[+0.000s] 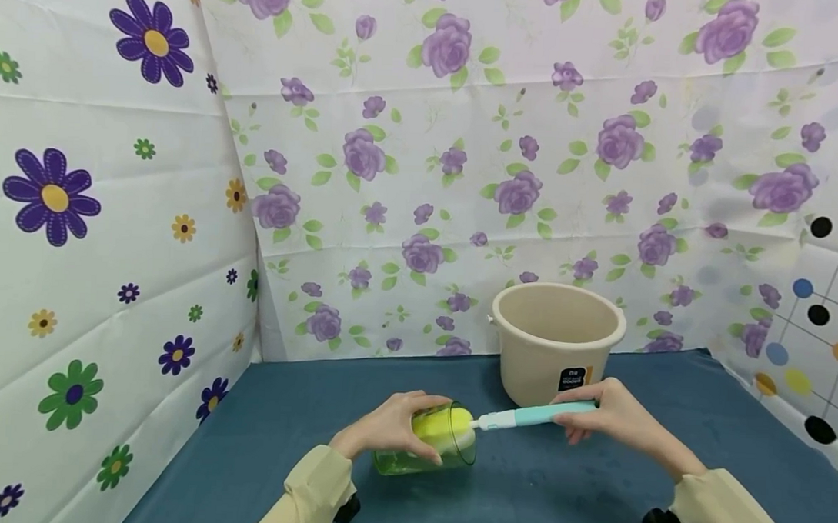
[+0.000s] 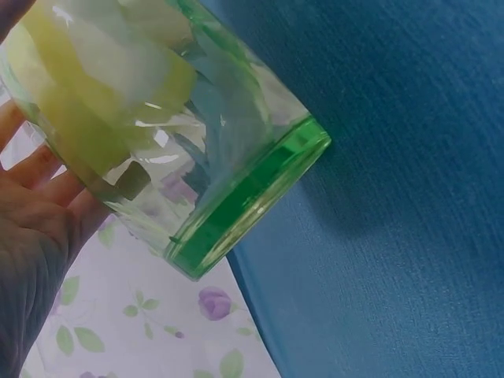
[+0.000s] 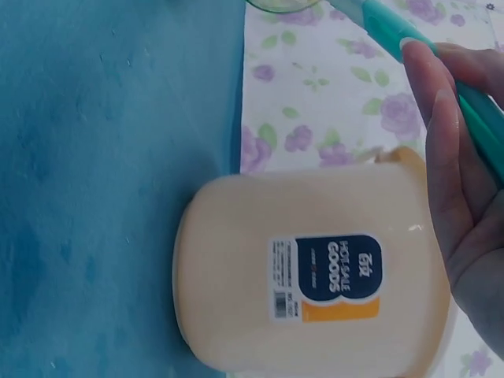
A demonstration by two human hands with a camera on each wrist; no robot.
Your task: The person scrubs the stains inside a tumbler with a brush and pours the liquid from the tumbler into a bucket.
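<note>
My left hand [image 1: 392, 426] grips a clear green glass cup [image 1: 399, 464] that lies tilted on its side, mouth toward the right. Inside the cup sits the yellow and white sponge head [image 1: 448, 422] of a cup brush. The brush's teal and white handle [image 1: 545, 413] sticks out of the mouth, and my right hand [image 1: 618, 415] pinches its far end between thumb and fingers. In the left wrist view the cup's thick green base [image 2: 250, 201] hangs close over the blue cloth, with the sponge showing through the wall.
A beige bucket [image 1: 536, 366] with a dark label stands behind my right hand, near the back edge of the blue-covered table [image 1: 303, 396]. Damp spots mark the cloth. Flower-patterned sheets [image 1: 393, 214] enclose the back and left; a dotted sheet [image 1: 804, 359] hangs on the right.
</note>
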